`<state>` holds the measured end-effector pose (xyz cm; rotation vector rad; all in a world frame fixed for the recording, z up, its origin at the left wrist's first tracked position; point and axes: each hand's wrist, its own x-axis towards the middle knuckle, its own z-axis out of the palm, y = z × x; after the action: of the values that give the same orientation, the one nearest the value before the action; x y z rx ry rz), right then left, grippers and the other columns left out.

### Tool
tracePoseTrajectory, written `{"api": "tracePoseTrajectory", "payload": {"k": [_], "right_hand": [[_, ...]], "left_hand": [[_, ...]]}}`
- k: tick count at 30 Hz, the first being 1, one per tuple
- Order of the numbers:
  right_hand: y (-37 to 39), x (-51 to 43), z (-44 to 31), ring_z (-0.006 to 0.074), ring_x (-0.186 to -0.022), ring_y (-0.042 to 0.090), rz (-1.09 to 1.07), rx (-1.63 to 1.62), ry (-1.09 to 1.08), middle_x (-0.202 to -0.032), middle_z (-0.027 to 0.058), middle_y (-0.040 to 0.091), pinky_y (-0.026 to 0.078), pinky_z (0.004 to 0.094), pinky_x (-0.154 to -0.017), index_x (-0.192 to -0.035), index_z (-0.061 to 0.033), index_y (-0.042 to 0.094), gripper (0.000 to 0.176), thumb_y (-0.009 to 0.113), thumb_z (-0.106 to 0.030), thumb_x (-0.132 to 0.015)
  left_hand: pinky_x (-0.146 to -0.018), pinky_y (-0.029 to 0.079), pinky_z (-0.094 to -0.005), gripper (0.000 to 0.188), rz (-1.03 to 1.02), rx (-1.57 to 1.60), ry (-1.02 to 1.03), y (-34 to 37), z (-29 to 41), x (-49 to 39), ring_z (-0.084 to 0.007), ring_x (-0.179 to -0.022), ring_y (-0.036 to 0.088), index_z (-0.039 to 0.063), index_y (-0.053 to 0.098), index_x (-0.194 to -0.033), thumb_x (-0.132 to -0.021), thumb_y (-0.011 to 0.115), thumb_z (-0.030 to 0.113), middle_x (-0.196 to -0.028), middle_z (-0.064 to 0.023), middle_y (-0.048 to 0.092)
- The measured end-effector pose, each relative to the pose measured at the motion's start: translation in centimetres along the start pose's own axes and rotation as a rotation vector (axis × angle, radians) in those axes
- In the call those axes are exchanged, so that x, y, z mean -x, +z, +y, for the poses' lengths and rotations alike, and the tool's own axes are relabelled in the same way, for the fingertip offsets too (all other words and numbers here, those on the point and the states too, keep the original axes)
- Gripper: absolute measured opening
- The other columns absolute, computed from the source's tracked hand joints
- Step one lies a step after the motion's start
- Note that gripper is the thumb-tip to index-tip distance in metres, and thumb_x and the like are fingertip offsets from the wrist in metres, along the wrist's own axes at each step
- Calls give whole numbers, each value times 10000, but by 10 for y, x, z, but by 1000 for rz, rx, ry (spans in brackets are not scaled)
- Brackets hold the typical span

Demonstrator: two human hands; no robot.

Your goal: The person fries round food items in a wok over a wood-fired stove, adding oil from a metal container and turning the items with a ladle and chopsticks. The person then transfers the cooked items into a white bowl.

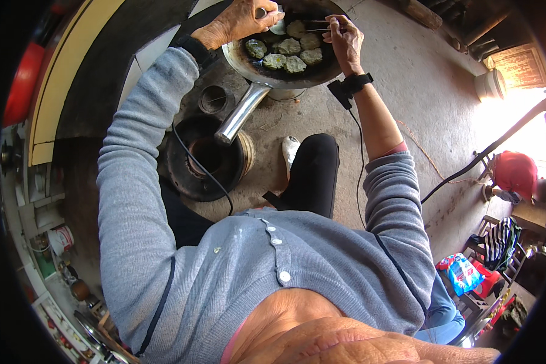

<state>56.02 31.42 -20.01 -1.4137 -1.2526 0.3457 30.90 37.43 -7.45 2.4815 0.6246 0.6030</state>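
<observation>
A wok (236, 59) with a shiny metal handle (243, 113) sits ahead of me, its far side cut off by the frame. Several pale green patties (289, 46) lie in it, some with darker or yellowish surfaces. My left hand (243, 22), over the wok's left side, grips a spatula by its handle; the metal blade (278, 26) reaches down beside the patties. Over the right rim, my right hand (346, 38) holds a pair of thin chopsticks (316, 26), their tips near a patty at the back.
Below the wok handle stands a round dark stove (204, 177), with a small round can (214, 99) beside it. A black cable (361, 150) hangs from my right wrist. Rightward are a white bucket (490, 85), a person in red (516, 175) and a blue packet (462, 273).
</observation>
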Motion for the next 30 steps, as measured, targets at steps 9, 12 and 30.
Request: {"api": "tracePoseTrajectory", "payload": {"k": [9, 12, 30], "right_hand": [[2, 0, 14, 144, -688, 723, 26, -37, 53, -814, 70, 718, 596, 265, -636, -1047, -36, 692, 195, 567, -175, -993], [2, -1, 18, 144, -695, 724, 33, -35, 69, -821, 69, 717, 598, 266, -647, -1047, -35, 693, 193, 568, -171, -991], [5, -8, 24, 146, -727, 726, 29, -44, 168, -861, 76, 719, 600, 270, -680, -1053, -31, 709, 200, 576, -163, -983]], "left_hand": [[-641, 568, -277, 283, -57, 395, -281, -25, -36, 2, -147, -690, 685, 12, 686, -832, -975, 587, 236, -760, -72, 699], [-691, 590, -306, 309, -47, 546, -220, -34, -52, 5, -187, -736, 705, -20, 672, -822, -982, 586, 230, -829, -126, 711], [-862, 601, -336, 321, 149, 546, -239, 1, -89, 69, -220, -930, 728, -7, 697, -1029, -1035, 529, 266, -1010, -130, 714]]}}
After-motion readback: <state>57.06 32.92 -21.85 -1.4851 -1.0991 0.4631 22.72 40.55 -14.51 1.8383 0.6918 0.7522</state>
